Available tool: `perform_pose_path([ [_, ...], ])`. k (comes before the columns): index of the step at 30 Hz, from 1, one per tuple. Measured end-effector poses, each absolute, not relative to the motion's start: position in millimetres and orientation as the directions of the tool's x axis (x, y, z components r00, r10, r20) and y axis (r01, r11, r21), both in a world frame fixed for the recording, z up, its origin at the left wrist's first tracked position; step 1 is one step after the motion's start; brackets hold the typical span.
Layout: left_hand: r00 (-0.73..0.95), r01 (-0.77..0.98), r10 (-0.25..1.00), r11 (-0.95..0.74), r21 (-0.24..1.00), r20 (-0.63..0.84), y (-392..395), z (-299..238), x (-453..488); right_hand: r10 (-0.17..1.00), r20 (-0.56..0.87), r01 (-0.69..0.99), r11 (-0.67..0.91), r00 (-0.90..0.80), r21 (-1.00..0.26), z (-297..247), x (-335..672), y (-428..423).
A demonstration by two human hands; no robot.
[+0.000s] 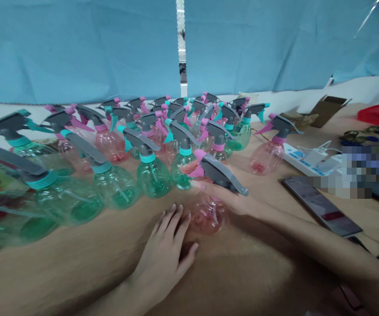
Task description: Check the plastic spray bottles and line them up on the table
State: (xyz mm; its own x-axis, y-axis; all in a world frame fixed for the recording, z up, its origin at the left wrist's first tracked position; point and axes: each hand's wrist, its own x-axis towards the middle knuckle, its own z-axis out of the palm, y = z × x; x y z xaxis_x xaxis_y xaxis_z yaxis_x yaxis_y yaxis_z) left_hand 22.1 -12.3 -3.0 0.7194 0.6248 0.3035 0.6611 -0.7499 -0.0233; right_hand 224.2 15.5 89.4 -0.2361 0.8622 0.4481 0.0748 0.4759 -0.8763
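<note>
A clear pink spray bottle point(207, 217) with a grey and pink trigger head stands on the table in front of me. My right hand point(224, 193) comes in from the right and holds it around the neck, below the head, its fingers pointing left and partly hidden. Flat on the tabletop, just left of the bottle's base, lies my left hand point(168, 243), fingers outstretched and empty. Close behind are a green spray bottle point(153, 177) and another green bottle point(178, 169), both with turquoise collars.
Many more green and pink spray bottles crowd the table's left and back. To the right stand a lone pink bottle point(266, 153), a white power strip point(303, 160), a phone point(321, 206) and an open cardboard box point(327, 112). A blue curtain point(110, 48) hangs behind.
</note>
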Motion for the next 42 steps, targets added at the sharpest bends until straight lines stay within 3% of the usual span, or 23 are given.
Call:
perform_pose_path([
  [24,0.705,0.669,0.644,-0.743,0.024,0.298,-13,-3,22,0.818,0.502,-0.035,0.514,-0.279,-0.857,72,228,25],
  [42,0.717,0.661,0.63,-0.751,-0.004,0.299,-13,-3,22,0.851,0.448,0.055,0.479,-0.275,-0.876,66,229,24],
])
